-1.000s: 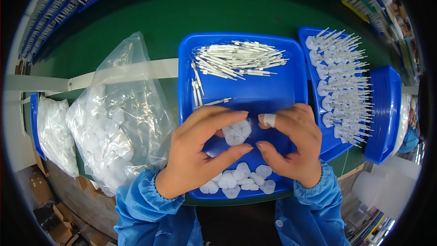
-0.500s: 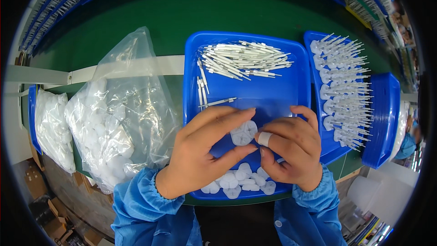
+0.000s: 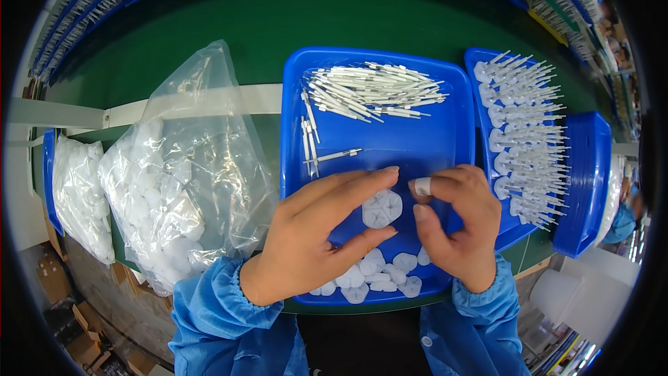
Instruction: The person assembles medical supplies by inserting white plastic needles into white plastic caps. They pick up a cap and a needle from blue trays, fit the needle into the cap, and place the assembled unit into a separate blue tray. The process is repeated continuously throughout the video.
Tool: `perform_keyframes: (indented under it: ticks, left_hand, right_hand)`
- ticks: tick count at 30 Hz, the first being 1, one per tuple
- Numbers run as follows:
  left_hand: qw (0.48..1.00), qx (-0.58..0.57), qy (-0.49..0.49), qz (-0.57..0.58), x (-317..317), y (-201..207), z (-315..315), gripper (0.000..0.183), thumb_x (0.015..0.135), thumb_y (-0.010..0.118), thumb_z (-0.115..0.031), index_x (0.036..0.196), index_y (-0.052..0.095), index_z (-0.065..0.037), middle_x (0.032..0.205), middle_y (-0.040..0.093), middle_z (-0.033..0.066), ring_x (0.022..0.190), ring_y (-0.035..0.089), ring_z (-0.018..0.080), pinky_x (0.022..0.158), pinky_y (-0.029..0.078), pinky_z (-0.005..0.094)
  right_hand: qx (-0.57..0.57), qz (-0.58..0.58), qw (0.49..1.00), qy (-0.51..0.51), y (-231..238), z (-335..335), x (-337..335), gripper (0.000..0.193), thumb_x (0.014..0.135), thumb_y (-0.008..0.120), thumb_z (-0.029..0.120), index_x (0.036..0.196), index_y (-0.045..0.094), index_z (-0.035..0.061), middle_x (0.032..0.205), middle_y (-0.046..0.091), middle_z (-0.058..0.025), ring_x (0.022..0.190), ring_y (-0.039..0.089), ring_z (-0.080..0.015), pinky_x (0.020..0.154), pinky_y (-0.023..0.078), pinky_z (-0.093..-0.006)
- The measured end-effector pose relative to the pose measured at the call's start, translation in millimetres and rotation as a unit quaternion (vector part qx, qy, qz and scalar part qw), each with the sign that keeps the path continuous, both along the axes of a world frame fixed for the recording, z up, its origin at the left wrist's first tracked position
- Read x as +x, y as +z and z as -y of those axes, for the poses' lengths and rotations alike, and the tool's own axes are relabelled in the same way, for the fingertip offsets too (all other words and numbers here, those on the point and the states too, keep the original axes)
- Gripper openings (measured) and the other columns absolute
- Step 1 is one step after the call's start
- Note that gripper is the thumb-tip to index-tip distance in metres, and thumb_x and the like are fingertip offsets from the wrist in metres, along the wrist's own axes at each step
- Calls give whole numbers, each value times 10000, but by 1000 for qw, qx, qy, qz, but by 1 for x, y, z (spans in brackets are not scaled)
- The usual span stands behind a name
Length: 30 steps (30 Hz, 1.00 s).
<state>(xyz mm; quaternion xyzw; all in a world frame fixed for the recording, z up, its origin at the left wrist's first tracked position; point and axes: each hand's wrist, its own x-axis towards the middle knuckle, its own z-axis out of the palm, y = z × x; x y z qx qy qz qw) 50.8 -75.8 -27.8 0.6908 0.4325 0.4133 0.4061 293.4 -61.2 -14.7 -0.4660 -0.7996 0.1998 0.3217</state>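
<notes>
white cap (image 3: 381, 209): in blue tray (image 3: 445, 139), between both hands, at tray's 6 o'clock.
left hand (image 3: 313, 237): palm down, fingers arched open around the cap; contact unclear.
right hand (image 3: 456, 223): at cap's 3 o'clock, fingers curled, taped fingertip just beside it; grip cannot tell.
loose caps (image 3: 379, 275): under wrists.
white pins (image 3: 372, 90): 12 o'clock.

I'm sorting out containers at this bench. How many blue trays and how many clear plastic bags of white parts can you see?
Blue trays: 4 (middle tray, right tray, far-right tray, left-edge tray)
Clear bags of white parts: 2 (big bag, smaller bag)
Total: 6
</notes>
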Motion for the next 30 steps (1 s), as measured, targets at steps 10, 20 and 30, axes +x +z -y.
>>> perform_keyframes:
  ticks: [10,20,30]
  left_hand:
    - [992,73,-16,-103,6,-2,-3,810,773,799,67,1558,616,-9,1633,571,236,1437,606,382,1162,511,490]
    - [972,74,-61,-216,9,-5,2,559,842,780,17,1395,739,-50,1144,773,123,945,752,332,838,617,427]
    - [953,82,-89,-278,32,1,-15,314,845,852,-49,1156,825,-80,1106,779,74,918,765,318,805,628,413]
  right_hand:
    - [38,90,992,82,-12,-2,14,305,768,932,136,1042,800,114,1147,786,-45,985,746,-243,887,554,-423]
    - [8,138,990,26,-13,16,24,252,785,899,165,1022,813,160,1098,757,5,1021,719,-218,1097,499,-503]
    - [52,158,986,32,-16,20,17,129,831,784,169,957,771,145,961,694,11,918,679,-190,1052,505,-452]
